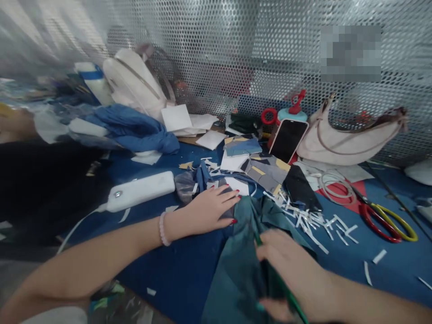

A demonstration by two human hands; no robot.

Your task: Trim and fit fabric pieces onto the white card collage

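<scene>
Left hand (pixel 209 209), at frame centre, lies open and flat on the top edge of the teal fabric (pixel 236 265). Right hand (pixel 290 270), lower right, is clenched round a thin green tool (pixel 299 310) over that fabric. White paper strips (pixel 310 225) and red-and-yellow scissors (pixel 384 220) lie to the right.

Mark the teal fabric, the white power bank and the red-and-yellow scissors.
teal fabric (pixel 232 270), head view, smooth lower stretch of the cloth.
white power bank (pixel 141 191), head view, middle of its top face.
red-and-yellow scissors (pixel 367 210), head view, handles near the pivot.
</scene>
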